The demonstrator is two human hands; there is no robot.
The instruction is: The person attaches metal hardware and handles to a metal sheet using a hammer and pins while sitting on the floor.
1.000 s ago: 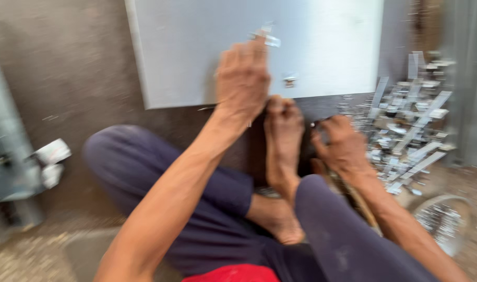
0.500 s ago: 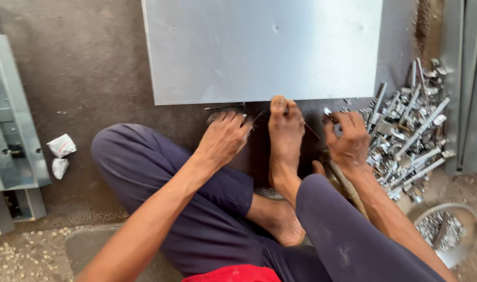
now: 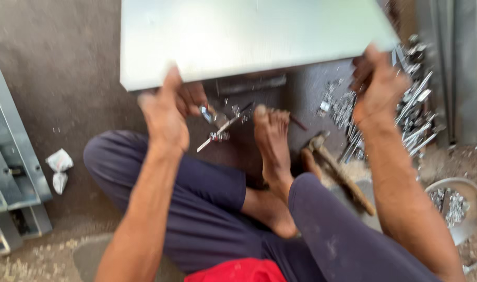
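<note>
Pale grey metal sheet (image 3: 249, 36), navy trousers (image 3: 207, 209) (dust-flecked), red shirt (image 3: 238, 271), silvery brackets (image 3: 410, 115)

I see the metal sheet (image 3: 259, 39) cut off by the top edge. Left hand (image 3: 165, 117) fingers hidden under its near edge; right hand (image 3: 379, 86) motion-blurred. Small metal parts (image 3: 405, 115) by the right edge too blurred to identify. Bowl (image 3: 470, 219) cropped at right.

Dark navy trousers, a red garment at the waist, bare forearms and foot.
</note>
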